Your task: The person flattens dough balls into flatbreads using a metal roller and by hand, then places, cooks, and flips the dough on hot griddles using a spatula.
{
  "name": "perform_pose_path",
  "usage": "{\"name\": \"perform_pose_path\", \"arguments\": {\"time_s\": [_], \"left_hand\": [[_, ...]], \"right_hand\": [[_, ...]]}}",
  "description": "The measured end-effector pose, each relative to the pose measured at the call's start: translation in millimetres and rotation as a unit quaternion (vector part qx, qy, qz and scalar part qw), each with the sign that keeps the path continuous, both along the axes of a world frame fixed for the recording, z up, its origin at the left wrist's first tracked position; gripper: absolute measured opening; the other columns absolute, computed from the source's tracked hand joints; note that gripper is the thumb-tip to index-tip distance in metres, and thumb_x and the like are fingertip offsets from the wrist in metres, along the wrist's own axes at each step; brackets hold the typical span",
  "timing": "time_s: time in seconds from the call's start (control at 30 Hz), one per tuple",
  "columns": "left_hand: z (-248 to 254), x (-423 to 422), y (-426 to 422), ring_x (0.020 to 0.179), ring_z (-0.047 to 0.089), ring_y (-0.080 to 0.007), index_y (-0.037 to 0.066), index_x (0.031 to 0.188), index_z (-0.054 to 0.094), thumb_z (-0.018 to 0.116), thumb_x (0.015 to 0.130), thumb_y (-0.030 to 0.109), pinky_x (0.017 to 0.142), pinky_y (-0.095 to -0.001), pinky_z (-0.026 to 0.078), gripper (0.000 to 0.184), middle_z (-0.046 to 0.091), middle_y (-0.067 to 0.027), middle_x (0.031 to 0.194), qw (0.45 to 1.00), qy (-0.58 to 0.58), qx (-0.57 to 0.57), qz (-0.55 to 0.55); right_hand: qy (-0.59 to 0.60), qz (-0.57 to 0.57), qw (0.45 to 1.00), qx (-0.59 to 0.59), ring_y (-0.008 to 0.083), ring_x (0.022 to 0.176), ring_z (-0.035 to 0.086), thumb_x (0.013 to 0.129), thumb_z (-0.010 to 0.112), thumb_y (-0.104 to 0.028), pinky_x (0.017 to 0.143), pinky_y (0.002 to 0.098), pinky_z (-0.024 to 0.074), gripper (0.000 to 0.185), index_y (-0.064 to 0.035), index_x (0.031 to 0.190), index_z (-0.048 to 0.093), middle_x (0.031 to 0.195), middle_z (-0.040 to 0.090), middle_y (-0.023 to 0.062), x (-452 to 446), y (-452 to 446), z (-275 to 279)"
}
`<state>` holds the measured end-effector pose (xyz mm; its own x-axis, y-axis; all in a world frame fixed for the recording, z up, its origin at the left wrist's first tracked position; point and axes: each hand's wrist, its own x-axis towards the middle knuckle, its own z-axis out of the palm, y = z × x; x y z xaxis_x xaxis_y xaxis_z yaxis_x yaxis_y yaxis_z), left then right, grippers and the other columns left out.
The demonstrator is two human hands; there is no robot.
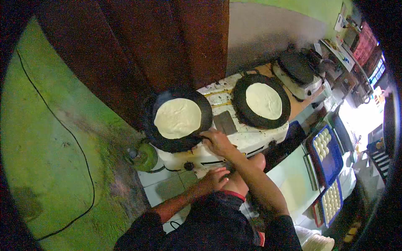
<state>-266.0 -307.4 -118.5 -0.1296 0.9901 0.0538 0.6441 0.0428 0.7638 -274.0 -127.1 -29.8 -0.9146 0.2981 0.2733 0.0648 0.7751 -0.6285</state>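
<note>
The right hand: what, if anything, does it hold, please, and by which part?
Right hand is at one pan's rim; whether it grips cannot be told.

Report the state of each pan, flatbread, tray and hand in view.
Left pan: on stove, loaded
Left flatbread: pale top, unfolded
Right pan: on stove, loaded
Right flatbread: pale top, unfolded
Far pan: no flatbread visible
Upper tray: partly filled with dough balls
Lower tray: mostly filled
Right hand: at left pan's edge, grip unclear
Left hand: open, apparently empty

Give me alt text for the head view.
A person's right hand is at the near edge of a dark pan bearing a flat dough round; the left hand is lower. A second pan with another round shares the white stove.
</note>
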Motion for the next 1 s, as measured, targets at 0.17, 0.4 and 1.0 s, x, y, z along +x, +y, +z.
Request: {"name": "perform_pose_path", "arguments": {"time_s": [0.17,0.4,1.0], "left_hand": [[9,-6,-7,0.125,0.056,-0.0382,0.002,0.126,0.063,0.061,0.095,0.031,0.107,-0.0466,0.043,0.043,0.058,-0.0214,0.135,0.998,-0.060,-0.019,-0.015],[103,-39,15,0.118,0.061,-0.0361,0.006,0.122,0.065,0.060,0.096,0.031,0.104,-0.0446,0.047,0.036,0.066,-0.0196,0.120,0.979,-0.076,-0.088,-0.165],[180,-142,-6,0.131,0.053,-0.0367,-0.001,0.132,0.058,0.055,0.102,0.031,0.117,-0.0552,0.027,0.044,0.057,-0.0194,0.140,0.972,0.149,-0.029,0.179]], "right_hand": [[0.063,0.000,0.995,-0.075,0.0388,0.098,0.066,0.089,0.064,-0.009,0.086,0.0430,0.0532,0.027,-0.0050,0.115,0.069,0.102,0.068,0.0215,-26,6,44],[-0.116,0.018,0.989,0.091,0.0372,0.094,0.066,0.086,0.059,-0.010,0.081,0.0467,0.0549,0.037,-0.0104,0.123,0.065,0.105,0.062,0.0165,25,-17,43],[-0.041,-0.100,0.993,0.056,0.0413,0.094,0.066,0.090,0.055,-0.005,0.075,0.0482,0.0569,0.037,-0.0109,0.126,0.056,0.108,0.059,0.0219,-13,-40,-15]]}}
